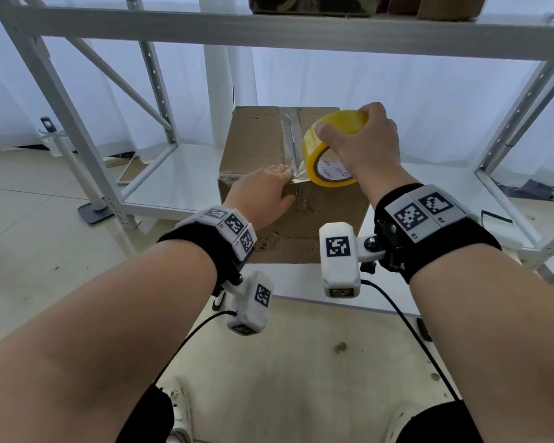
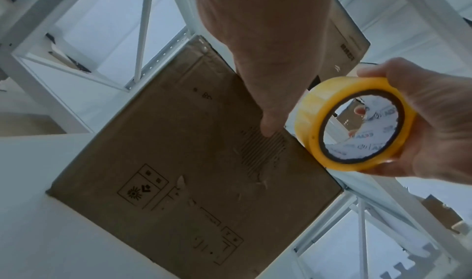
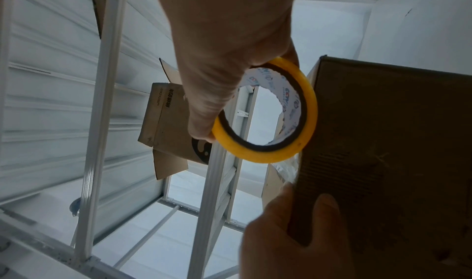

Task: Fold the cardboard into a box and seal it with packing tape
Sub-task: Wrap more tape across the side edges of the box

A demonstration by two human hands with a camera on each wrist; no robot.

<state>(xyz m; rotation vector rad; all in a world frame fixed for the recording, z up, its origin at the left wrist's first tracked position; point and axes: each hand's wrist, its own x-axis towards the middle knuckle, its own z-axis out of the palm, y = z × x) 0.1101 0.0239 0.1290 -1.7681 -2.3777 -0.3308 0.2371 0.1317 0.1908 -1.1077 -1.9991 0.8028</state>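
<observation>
A brown cardboard box (image 1: 263, 139) stands closed on a white table (image 1: 301, 282). Clear tape (image 1: 290, 135) runs along its top seam down to the near edge. My left hand (image 1: 263, 193) lies flat over that near top edge, fingers on the top by the tape end and thumb (image 2: 270, 126) pressed on the front face (image 2: 178, 162). My right hand (image 1: 362, 145) grips a yellow roll of packing tape (image 1: 327, 155) just above the box's near right corner, with a short stretch of tape leading from the roll to the edge. The roll (image 3: 265, 156) hangs beside the box (image 3: 395, 142).
A white metal shelving frame (image 1: 160, 100) surrounds the table, and its upper shelf (image 1: 301, 30) carries more cardboard. Flat cardboard (image 1: 131, 169) lies on the floor at the left near a white post (image 1: 74, 174) on a dark base. Another box (image 3: 168, 122) sits behind.
</observation>
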